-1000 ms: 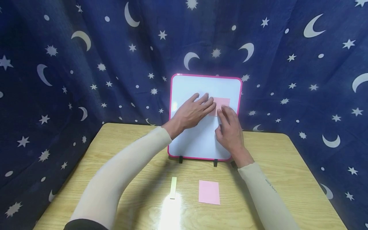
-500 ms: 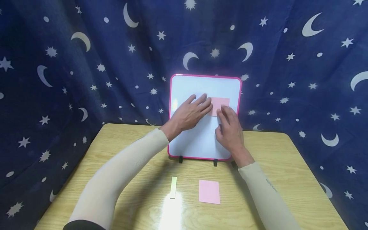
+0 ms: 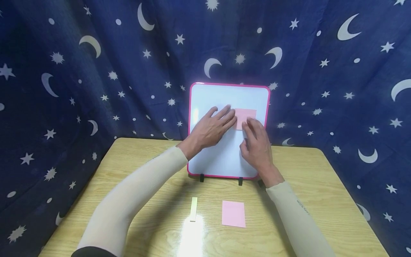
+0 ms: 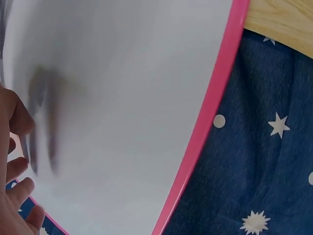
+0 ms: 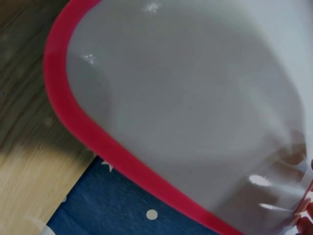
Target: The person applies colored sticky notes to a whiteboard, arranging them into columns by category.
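Note:
A whiteboard with a pink frame stands upright on the table, and a pink sticky note lies flat on its upper right part. My left hand, fingers spread and fairly straight, touches the board at the note's left edge. From below right, my right hand rests its fingertips on the note's lower right part, covering that corner. The left wrist view catches the left hand at its left edge. Only some fingertips of the right hand show in the right wrist view.
On the wooden table in front of the board lie a second pink sticky note and a narrow yellow strip. Small black feet support the board. Behind it hangs a dark blue curtain with moons and stars.
My left hand has slid slightly left across the pink note, uncovering more of its left side. The right hand stays in place.

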Tool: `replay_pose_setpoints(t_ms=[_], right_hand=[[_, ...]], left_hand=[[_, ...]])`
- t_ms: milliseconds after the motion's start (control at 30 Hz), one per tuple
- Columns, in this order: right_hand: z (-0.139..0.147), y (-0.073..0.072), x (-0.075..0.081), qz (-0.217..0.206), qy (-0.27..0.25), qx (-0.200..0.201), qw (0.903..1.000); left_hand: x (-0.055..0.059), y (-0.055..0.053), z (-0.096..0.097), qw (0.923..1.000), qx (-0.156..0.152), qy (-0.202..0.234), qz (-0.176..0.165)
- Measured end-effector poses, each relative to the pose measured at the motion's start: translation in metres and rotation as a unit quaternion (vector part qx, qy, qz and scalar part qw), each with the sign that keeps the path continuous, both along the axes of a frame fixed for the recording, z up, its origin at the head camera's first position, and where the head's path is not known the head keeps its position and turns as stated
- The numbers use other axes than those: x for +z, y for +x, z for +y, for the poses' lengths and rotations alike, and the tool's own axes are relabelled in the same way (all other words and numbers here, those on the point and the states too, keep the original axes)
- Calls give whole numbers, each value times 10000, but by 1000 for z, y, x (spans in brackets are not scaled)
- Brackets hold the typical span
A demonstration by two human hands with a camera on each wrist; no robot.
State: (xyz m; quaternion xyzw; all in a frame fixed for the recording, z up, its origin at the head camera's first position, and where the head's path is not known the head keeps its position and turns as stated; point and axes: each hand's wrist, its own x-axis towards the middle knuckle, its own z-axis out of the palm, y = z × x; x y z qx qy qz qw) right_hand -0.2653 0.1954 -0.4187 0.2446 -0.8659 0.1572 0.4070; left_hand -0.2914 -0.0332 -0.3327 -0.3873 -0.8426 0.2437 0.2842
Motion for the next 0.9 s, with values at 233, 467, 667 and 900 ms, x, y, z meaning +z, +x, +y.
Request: replay_pose_setpoints(t_ms=[233, 467, 667, 900], right_hand=[[1, 0, -1, 218, -132, 77, 9996], [-1, 4, 0, 349, -322, 194, 9987], [-3, 11, 2, 301, -374, 229, 9986], [-2, 17, 2, 376, -548, 454, 9968]], left_hand=[[-3, 6, -2, 9991, -158, 397, -18], [-10, 12, -7, 9952, -300, 928, -99], [-19, 17, -11, 9894, -488, 1321, -344], [-28, 25, -13, 9825, -638, 1687, -456]])
